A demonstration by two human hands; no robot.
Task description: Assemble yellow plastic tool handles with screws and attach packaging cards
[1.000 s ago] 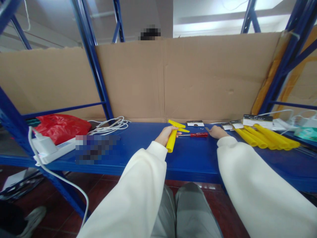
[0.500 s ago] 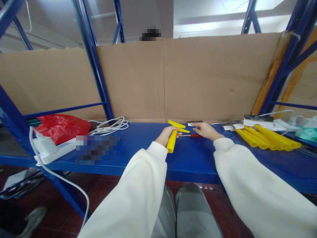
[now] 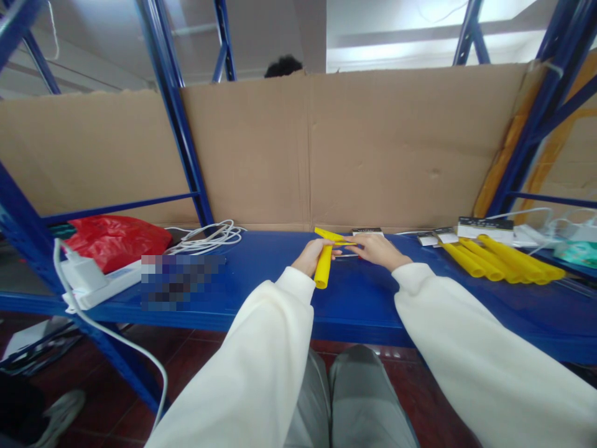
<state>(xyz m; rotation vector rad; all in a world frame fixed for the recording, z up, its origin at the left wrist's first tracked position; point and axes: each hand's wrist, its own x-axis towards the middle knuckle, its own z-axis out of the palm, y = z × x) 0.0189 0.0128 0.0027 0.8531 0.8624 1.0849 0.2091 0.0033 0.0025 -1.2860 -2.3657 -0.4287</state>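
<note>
My left hand (image 3: 308, 257) is wrapped round a yellow plastic tool with a tube handle (image 3: 322, 269). The handle's hollow end points toward me, and two flat yellow arms spread at its far end. My right hand (image 3: 377, 250) has come up to that head, its fingertips closed on the right-hand arm. Whether something small is also between those fingers cannot be made out. Below the right hand a screwdriver shaft (image 3: 346, 254) lies on the blue shelf; its red handle is mostly covered by the hand. Just behind the fingers is a small black-and-white card (image 3: 367, 231).
Several yellow tubes (image 3: 489, 258) with cards lie at the right. On the left are a red plastic bag (image 3: 122, 239), coiled white cable (image 3: 212, 235) and a power strip (image 3: 112, 284). Cardboard (image 3: 373, 149) walls the back of the blue shelf (image 3: 275, 314). Blue posts (image 3: 180, 118) stand either side.
My right hand has moved left from beside the card to the head of the yellow tool, covering more of the red screwdriver handle. My left hand and the tool have barely shifted.
</note>
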